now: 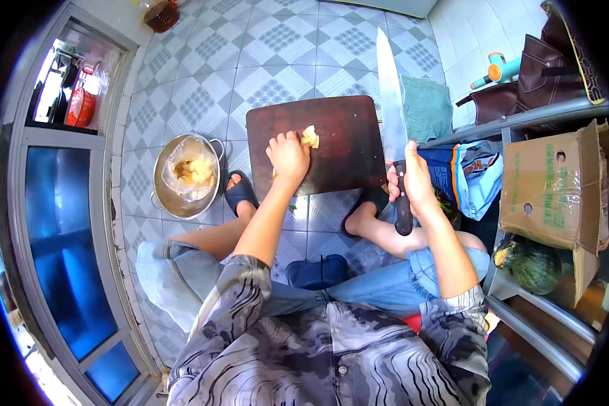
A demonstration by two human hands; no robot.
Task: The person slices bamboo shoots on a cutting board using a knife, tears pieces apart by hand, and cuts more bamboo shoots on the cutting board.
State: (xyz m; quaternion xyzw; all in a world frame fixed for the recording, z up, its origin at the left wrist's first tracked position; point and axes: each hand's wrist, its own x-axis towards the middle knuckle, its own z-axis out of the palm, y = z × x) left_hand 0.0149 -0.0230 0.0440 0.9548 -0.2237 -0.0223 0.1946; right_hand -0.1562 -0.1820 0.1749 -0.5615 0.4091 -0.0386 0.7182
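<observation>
My left hand [288, 157] rests on a dark reddish-brown cutting board [345, 166], its fingers curled down. A pale yellow food piece [310, 137] with an uneven edge sticks out at its thumb side; the part under the fingers is hidden. My right hand [416, 181] is wrapped round the black handle of a large kitchen knife [390, 95]. The blade points up and away, beside the board's right edge and apart from the food. To the left, a two-handled metal pot [161, 191] contains a clear plastic bag [191, 154] with yellowish chunks [195, 170].
The board lies on the tiled floor [210, 88] between my sandalled feet. At right, a metal rack [501, 128] carries a cardboard box [541, 186] and a dark green squash [538, 267]. A teal cloth [426, 108] is behind the knife. A dark blue shoe [318, 272] lies in front of me.
</observation>
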